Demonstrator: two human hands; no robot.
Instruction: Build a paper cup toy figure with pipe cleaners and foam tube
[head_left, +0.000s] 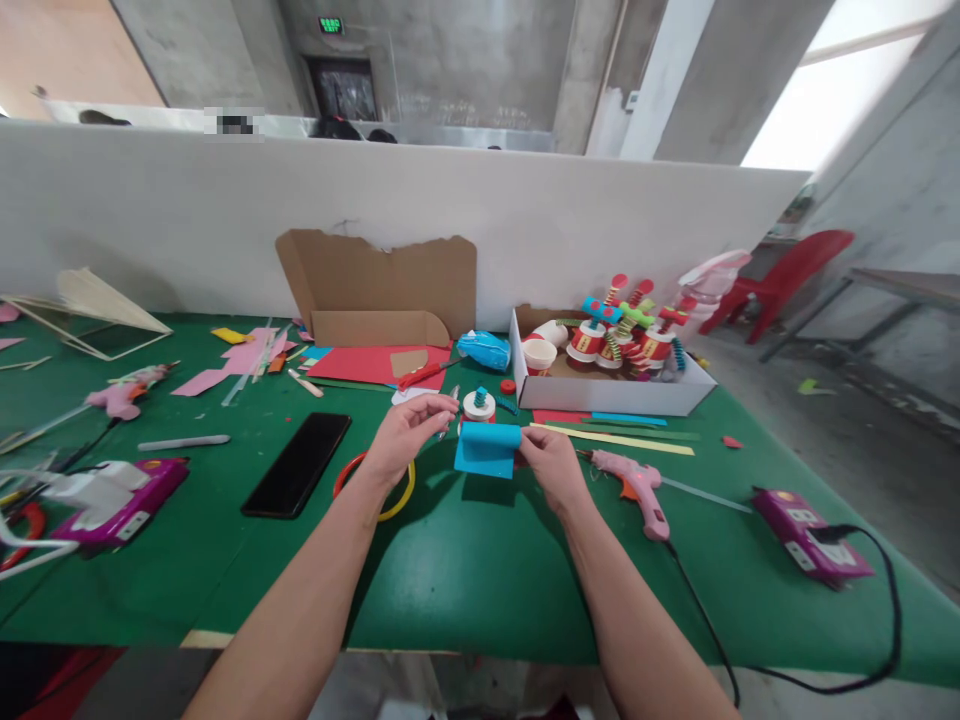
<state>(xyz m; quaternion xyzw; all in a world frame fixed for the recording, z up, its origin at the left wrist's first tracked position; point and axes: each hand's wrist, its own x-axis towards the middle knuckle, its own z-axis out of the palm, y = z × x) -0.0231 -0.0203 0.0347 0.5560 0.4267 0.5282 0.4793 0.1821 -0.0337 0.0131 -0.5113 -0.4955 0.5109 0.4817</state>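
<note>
My right hand (553,462) pinches the right end of a blue sheet of paper (484,460), whose upper edge is curled over into a roll. Just left of the paper is my left hand (411,432), its thumb and fingers drawn together. A thin, shiny item (453,398) shows at the left fingertips, too small to make out. Behind the paper stands a paper cup (478,405) with a blue folded piece on top, its lower part hidden. Beneath my left wrist lie red and yellow rings (405,495), partly covered.
A white box (611,395) holds several decorated cups at the back right. A pink glue gun (637,485) lies right, its cord near a purple power strip (814,540). Left are a black phone (298,465) and another glue gun (124,395). Red paper (352,365) lies behind.
</note>
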